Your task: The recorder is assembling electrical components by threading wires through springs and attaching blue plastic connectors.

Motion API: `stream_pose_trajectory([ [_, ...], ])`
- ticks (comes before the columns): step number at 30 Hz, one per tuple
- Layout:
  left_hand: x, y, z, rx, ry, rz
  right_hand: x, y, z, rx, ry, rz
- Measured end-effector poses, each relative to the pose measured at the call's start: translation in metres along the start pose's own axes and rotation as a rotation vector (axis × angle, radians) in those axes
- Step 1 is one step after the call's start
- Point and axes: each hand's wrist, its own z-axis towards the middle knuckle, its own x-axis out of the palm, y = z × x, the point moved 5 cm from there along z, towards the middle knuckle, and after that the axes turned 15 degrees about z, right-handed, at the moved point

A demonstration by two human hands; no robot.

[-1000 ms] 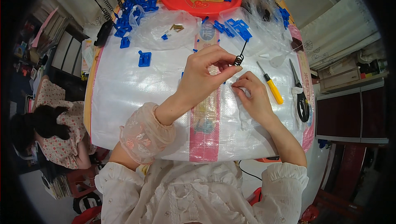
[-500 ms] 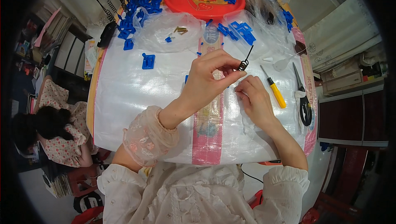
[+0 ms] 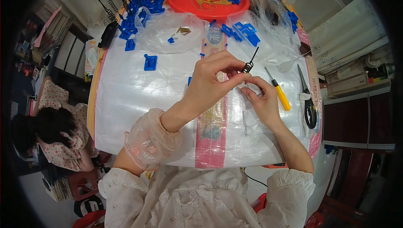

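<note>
My left hand [image 3: 212, 83] pinches a small black wire spring [image 3: 250, 63] between thumb and fingers, its straight end pointing up and to the right. My right hand [image 3: 262, 97] sits just below it on the white woven sheet [image 3: 138, 102], fingertips closed on a small white piece that I cannot make out clearly. Both hands meet above the middle of the table.
A yellow-handled screwdriver [image 3: 280, 95] and black scissors [image 3: 308, 106] lie to the right. A red tray [image 3: 206, 0] with blue plastic parts stands at the back, beside clear bags and many blue clips [image 3: 142, 5]. A loose blue part [image 3: 150, 62] lies left. A person [image 3: 50, 129] sits at far left.
Both hands stayed together over the table's middle; the spring in my left hand tilted slightly, its straight end pointing more up and right.
</note>
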Motion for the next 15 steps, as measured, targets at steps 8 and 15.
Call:
stream_pose_trajectory([
  [8, 0.001, -0.002, 0.0, 0.017, -0.011, 0.005, -0.003, 0.007, 0.001, -0.027, 0.002, -0.085],
  [15, -0.001, -0.004, -0.001, 0.021, -0.016, 0.018, -0.005, 0.001, 0.002, 0.007, -0.002, -0.048],
])
